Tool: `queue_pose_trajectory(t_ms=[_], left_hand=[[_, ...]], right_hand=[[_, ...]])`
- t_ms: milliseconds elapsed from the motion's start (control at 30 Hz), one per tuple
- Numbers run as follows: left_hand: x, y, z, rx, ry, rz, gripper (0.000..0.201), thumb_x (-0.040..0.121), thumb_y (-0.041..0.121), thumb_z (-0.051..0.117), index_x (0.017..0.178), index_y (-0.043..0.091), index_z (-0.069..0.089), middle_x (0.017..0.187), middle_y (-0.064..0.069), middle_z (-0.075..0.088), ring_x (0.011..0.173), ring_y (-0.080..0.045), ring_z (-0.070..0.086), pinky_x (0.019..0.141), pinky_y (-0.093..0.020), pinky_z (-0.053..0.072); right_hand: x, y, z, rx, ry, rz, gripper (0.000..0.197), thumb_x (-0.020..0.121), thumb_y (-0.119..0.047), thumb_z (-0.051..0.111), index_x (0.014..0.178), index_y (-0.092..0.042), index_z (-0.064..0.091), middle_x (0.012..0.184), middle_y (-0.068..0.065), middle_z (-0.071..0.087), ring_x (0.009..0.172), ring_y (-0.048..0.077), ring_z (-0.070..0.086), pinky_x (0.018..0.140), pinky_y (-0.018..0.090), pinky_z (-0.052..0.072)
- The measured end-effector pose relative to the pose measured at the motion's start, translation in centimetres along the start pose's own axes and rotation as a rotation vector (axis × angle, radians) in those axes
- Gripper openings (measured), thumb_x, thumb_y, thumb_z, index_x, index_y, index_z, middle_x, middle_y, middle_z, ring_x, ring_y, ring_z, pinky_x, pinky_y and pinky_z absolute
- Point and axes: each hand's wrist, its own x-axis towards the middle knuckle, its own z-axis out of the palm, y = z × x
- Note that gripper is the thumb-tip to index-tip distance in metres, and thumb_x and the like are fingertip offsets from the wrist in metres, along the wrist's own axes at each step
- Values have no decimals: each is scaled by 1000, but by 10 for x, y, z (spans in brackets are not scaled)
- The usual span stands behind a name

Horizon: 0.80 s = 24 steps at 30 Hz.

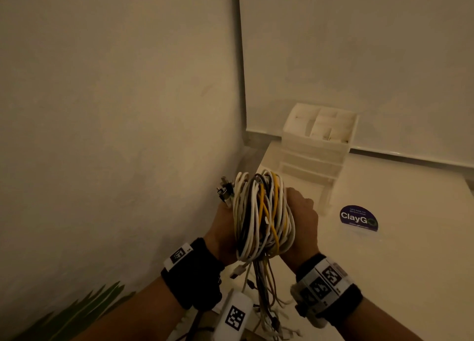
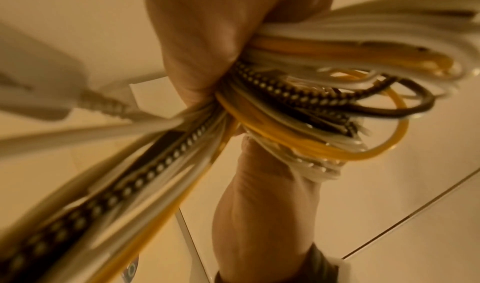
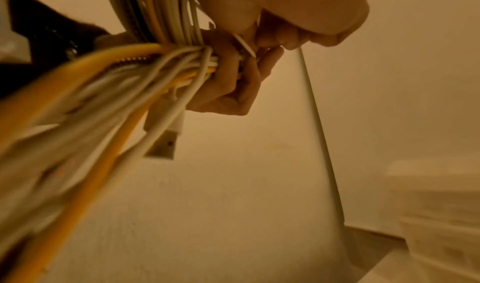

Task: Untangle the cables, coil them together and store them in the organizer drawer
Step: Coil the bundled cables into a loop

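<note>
A coil of white, yellow and dark braided cables [image 1: 264,217] hangs above the white table [image 1: 384,276], held between both hands. My left hand [image 1: 223,228] grips its left side, and the fingers [image 3: 233,82] curl round the strands. My right hand [image 1: 302,217] wraps the right side and also shows in the left wrist view [image 2: 259,195]. Metal connectors [image 1: 225,189] stick out at the coil's upper left. Loose tails [image 1: 266,289] hang below, one ending in a USB plug [image 3: 163,143]. The white organizer [image 1: 318,145] stands behind in the corner with its lowest drawer [image 1: 307,179] pulled out.
Walls meet in a corner just behind and left of the organizer. A purple ClayGo sticker [image 1: 359,217] lies on the table right of the hands. Green plant leaves [image 1: 77,315] show at the lower left.
</note>
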Motion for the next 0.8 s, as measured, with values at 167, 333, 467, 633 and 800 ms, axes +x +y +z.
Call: queue_pose_trajectory(t_ms=[167,333,467,633,800], left_hand=[[13,-4,-8,84,-147,80,76,103,4,21,50,12,74,56,0,69,54,-5,67,52,-17,53],[14,-11,-13,217,-64,111,5,85,22,68,81,22,69,61,9,70,61,-3,68,57,-18,54],[17,1,-14,-23,-65,129,42,92,37,44,83,11,76,73,-5,73,69,-20,70,60,-29,57],[29,14,-11,-130,-37,246,54,95,42,28,105,10,71,91,-11,72,86,-29,68,73,-37,58],[21,15,-4,-124,-48,279,66,93,47,30,136,0,47,116,-21,57,107,-35,56,98,-52,44]], right_hand=[[3,10,7,37,91,-60,10,79,-32,54,84,-25,50,74,-22,24,79,9,29,70,36,35],[2,41,22,248,115,-90,14,84,-30,54,97,-28,55,99,-10,51,90,19,49,81,35,42],[-10,57,16,1020,-262,385,39,82,-11,52,119,-21,58,123,12,61,106,35,59,97,61,43],[-31,29,28,1554,-795,593,71,62,1,58,132,-6,48,116,28,60,99,42,59,90,51,48],[-22,13,28,993,-775,598,9,81,-3,70,90,-2,67,75,17,64,52,28,56,54,36,51]])
